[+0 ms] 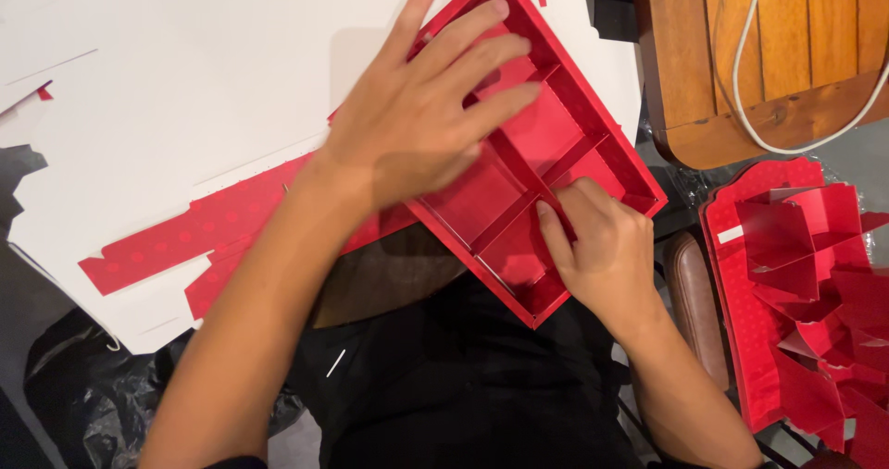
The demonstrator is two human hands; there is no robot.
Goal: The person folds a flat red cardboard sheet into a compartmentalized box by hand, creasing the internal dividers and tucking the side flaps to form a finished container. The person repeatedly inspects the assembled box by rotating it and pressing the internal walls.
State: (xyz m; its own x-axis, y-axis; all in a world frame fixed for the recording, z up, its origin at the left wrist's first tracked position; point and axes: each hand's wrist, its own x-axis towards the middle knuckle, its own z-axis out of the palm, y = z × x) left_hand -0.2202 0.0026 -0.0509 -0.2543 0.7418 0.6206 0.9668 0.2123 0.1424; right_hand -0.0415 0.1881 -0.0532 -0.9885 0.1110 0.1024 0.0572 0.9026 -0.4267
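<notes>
Red card makes up the box (546, 145) in the head view, and it sits tilted on big white sheets (185, 89) that lie flat under it. Thin red walls split the box into small rooms. The left hand (417, 117) lies flat on the left part of the box, its fingers (482, 57) spread out and loose, pressing down but not gripping anything. The right hand (602, 247) is at the near right side of the box, and its fingers (556, 233) are bent and pinch a red divider (519, 219) inside it. A red dotted strip (185, 237) of card sticks out from under the left arm, across the white sheets. On the right sits a pile of red card pieces (806, 284), folded and stacked, well apart from the box. Up at the top right is a brown wooden table (732, 62) with a white cord (750, 108) looping over it. Black plastic (83, 395) lies crumpled at the bottom left. The person's black shirt (463, 376) fills the bottom middle.
</notes>
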